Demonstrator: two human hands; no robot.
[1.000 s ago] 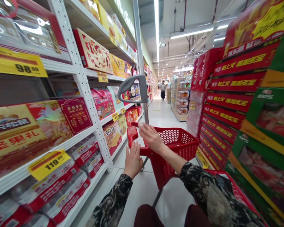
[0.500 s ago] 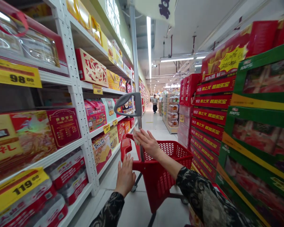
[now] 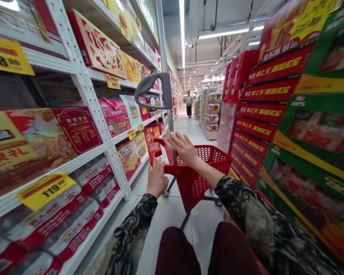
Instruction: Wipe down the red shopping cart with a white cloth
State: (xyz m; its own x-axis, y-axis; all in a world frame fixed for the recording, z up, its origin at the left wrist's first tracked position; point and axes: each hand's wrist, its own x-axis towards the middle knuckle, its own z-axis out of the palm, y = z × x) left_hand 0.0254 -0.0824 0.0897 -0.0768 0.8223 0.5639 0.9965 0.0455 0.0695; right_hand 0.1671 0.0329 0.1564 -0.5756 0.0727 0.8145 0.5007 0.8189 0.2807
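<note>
Ahead of me stands a red shopping cart [image 3: 189, 189] with a perforated plastic basket. A metal pole [image 3: 169, 122] with a large grey loop handle [image 3: 153, 89] rises beside its front end. My right hand [image 3: 185, 149] lies across the basket toward the pole, fingers stretched over a crumpled whitish cloth or tissue [image 3: 169, 138] pressed at the pole. The thumb side is partly hidden. My left hand [image 3: 157, 178] is lower, its fingers extended on or right at the cart's red handle part [image 3: 155, 151]; full contact is hard to see.
White shelving [image 3: 88, 95] with boxed goods and bottle packs [image 3: 71, 225] lines the left side. Stacked red cartons [image 3: 263, 110] and green boxes [image 3: 312, 126] crowd the right. Far down the aisle, a person [image 3: 189, 104] stands. My knees [image 3: 176, 248] show below.
My view has tilted downward, so my knees now show and the shelves sit higher. Both hands keep about the same places at the cart and pole.
</note>
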